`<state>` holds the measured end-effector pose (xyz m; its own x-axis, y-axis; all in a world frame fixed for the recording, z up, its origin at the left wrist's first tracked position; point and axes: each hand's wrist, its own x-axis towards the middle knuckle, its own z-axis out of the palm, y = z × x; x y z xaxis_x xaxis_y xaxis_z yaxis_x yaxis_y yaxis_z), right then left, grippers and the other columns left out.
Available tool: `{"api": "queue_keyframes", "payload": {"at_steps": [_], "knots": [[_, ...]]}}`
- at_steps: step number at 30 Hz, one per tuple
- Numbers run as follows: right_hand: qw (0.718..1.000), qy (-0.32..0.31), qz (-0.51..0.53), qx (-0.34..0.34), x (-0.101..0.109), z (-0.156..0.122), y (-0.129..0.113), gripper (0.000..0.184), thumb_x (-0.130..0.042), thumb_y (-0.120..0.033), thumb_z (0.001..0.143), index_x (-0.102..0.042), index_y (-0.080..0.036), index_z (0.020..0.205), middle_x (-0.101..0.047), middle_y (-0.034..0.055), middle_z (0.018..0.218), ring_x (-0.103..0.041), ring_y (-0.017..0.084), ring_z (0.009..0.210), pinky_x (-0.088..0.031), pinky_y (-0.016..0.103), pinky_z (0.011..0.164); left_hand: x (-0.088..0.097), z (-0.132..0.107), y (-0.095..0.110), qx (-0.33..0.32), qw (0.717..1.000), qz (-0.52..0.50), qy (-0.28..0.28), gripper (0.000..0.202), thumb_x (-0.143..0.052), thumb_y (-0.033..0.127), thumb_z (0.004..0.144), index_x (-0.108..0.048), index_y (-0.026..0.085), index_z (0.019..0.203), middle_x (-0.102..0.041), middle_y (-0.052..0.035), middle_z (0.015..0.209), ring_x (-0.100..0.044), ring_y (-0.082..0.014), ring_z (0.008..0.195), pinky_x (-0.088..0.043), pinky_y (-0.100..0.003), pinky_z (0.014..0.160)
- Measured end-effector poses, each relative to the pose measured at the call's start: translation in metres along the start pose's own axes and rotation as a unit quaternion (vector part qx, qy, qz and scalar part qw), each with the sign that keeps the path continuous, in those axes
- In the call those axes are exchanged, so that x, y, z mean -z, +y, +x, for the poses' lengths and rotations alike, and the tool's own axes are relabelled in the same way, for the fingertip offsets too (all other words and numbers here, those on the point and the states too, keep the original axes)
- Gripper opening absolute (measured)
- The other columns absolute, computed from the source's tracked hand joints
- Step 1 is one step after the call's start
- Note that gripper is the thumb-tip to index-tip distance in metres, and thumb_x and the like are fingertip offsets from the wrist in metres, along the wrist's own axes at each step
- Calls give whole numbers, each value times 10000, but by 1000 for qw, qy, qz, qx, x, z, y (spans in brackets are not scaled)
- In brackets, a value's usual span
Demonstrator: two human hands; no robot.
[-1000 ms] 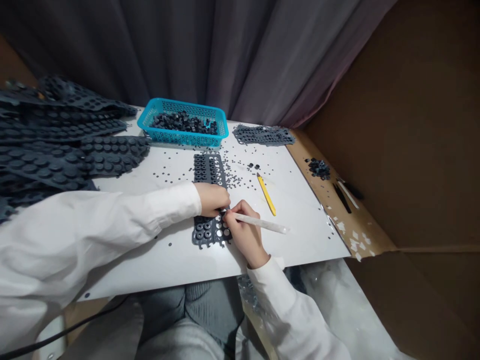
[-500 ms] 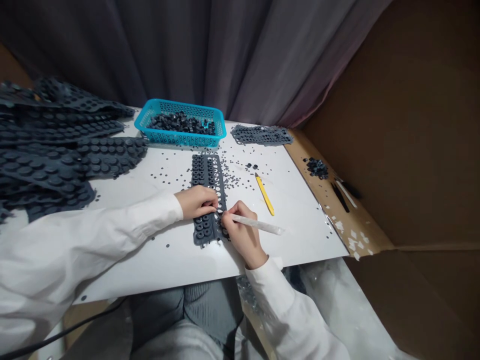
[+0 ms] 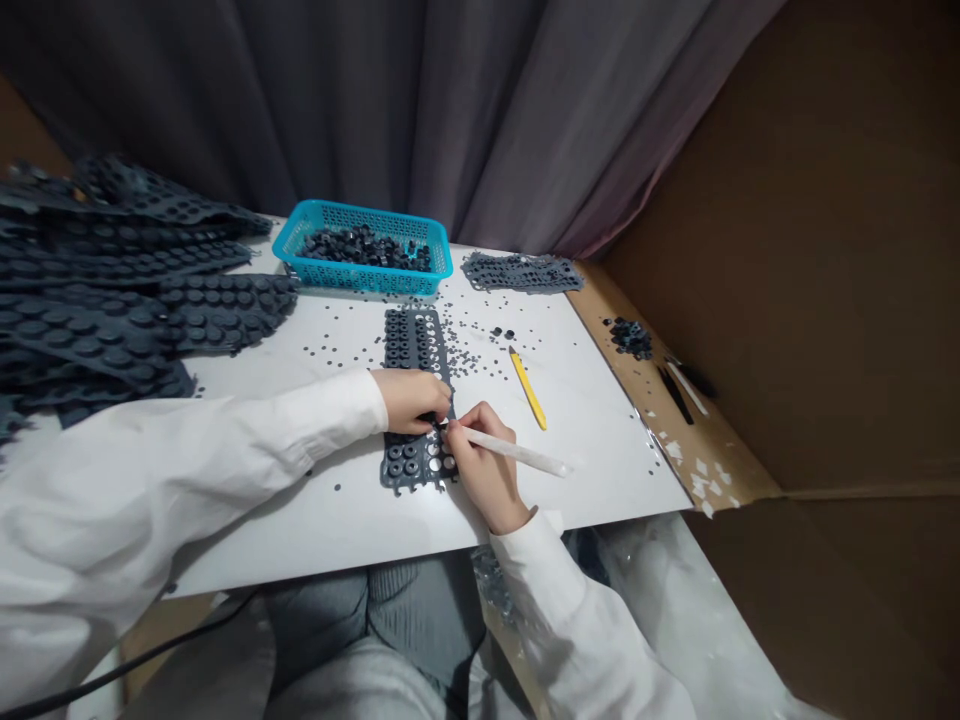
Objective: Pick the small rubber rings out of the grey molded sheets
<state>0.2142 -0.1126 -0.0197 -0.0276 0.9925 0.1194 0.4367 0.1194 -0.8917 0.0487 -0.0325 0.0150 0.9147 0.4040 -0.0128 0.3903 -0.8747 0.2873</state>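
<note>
A dark grey rubber sheet (image 3: 411, 340) with rows of round studs and round holes lies lengthwise on the white table. My left hand (image 3: 415, 400) rests across its middle, fingers curled together near the right-hand rows; whatever they may pinch is hidden. Just beside it, my right hand (image 3: 486, 470) grips a slim white pen-like tool (image 3: 529, 457) whose tip points at the sheet's right side, close to my left fingertips. The tip itself is covered by my fingers. White shows through several holes by the near end of the sheet.
A blue basket (image 3: 360, 275) of small black pieces stands at the back. Stacked studded sheets (image 3: 97, 320) fill the left. Holed sheets (image 3: 521, 272) lie at the back right, a yellow craft knife (image 3: 529, 390) nearer. Black pieces (image 3: 631, 338) sit on cardboard; small dark discs are scattered about.
My left hand has shifted right along the sheet, toward my right hand. The right hand keeps its hold on the white tool and has barely moved.
</note>
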Motion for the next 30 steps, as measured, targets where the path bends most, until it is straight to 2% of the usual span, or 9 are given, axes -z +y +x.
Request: {"api": "queue_keyframes", "payload": {"at_steps": [6, 14, 25, 30], "knots": [[1000, 3, -10, 3, 0, 1, -1, 168, -534, -219, 793, -450, -213, 647, -543, -47, 556, -527, 130, 547, -362, 234, 543, -4, -2, 1, -14, 998, 55, 12, 48, -636, 112, 738, -634, 158, 754, -642, -45, 795, -585, -183, 781, -418, -255, 655], [1000, 3, -8, 5, -1, 0, -1, 179, -532, -259, 816, -463, -212, 658, -566, -37, 583, -541, 133, 564, -372, 239, 553, -7, -7, 2, -43, 994, 92, 46, 45, -663, 133, 761, -625, 150, 778, -645, -47, 797, -571, -183, 760, -393, -276, 623], [1000, 3, -6, 10, -2, 2, -1, 175, -530, -272, 817, -471, -214, 663, -566, -34, 586, -546, 136, 565, -374, 237, 544, -7, -7, 2, -19, 996, 77, 29, 39, -647, 140, 770, -622, 163, 791, -641, -43, 806, -577, -183, 783, -407, -266, 660], [999, 9, -30, 21, -2, 2, -2, 186, -529, -234, 796, -441, -216, 633, -516, -50, 549, -518, 129, 541, -347, 234, 531, -15, -3, 1, 6, 995, 95, 23, 55, -632, 152, 783, -612, 169, 735, -624, -39, 765, -572, -179, 757, -406, -267, 625]]}}
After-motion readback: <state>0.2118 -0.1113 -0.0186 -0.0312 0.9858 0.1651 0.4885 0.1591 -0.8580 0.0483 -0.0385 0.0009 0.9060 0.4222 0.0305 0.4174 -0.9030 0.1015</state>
